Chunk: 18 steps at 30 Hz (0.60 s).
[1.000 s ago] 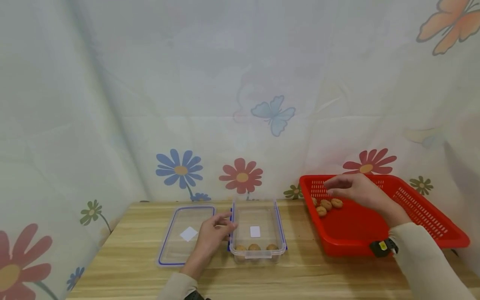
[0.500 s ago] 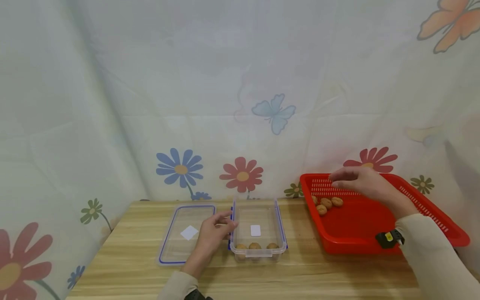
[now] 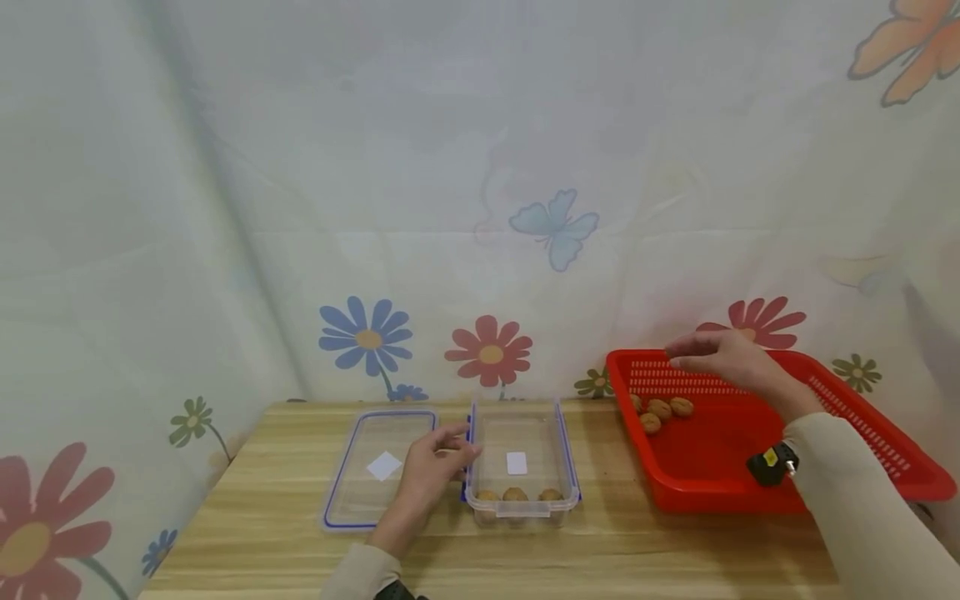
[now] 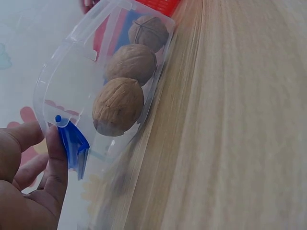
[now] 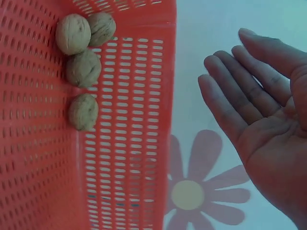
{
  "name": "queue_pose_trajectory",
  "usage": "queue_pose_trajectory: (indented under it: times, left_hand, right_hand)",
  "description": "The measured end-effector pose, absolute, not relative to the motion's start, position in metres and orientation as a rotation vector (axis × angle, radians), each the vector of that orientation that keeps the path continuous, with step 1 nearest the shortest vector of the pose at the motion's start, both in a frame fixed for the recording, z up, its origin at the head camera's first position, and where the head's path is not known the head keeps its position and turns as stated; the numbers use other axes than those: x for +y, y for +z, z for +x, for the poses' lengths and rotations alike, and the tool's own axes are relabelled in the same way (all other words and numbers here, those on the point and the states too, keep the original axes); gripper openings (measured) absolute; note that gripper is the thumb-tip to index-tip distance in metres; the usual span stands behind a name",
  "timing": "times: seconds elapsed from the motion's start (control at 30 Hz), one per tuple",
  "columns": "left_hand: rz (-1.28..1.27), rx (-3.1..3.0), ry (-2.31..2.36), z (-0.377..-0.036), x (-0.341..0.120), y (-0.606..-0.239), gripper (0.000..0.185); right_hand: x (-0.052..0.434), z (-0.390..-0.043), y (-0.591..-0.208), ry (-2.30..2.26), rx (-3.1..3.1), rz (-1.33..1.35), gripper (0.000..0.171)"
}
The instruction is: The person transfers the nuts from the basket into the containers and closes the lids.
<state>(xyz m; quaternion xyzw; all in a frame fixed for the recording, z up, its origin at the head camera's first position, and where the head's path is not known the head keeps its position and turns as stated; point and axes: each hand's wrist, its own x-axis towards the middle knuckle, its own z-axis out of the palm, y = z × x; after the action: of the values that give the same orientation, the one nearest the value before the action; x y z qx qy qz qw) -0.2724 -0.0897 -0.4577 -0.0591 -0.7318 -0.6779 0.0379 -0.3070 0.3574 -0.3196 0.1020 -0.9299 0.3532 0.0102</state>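
A clear plastic food container [image 3: 525, 433] with blue side latches [image 4: 74, 146] stands on the table, without its lid. Three walnuts [image 4: 120, 105] sit in a row at its near end. My left hand [image 3: 433, 467] holds the container's left rim, thumb at the top edge and fingers outside by the latch. My right hand [image 3: 731, 362] hovers over the far part of a red basket [image 3: 720, 496], holding nothing; its fingers [image 5: 235, 91] are loosely extended, palm visible in the right wrist view. Several walnuts [image 5: 82, 69] lie together at the basket's left far corner.
The container's lid [image 3: 360, 496], clear with a blue seal and a white label, lies flat to the left of the container. A wooden table [image 3: 585, 558] carries everything. Close behind it hangs a flowered curtain [image 3: 420, 167].
My right hand has risen slightly and drawn back a little to the right above the basket. The left hand and the container stay put, while the head view shifts slightly.
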Motion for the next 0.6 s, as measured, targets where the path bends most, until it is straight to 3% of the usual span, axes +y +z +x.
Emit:
queue_pose_trajectory:
  times: [0.6]
  left_hand:
    - [-0.185,-2.249,-2.066,-0.272,-0.090,-0.461,0.047]
  right_hand:
    - [0.371,-0.338,-0.360,1.050,-2.971,0.316,0.043]
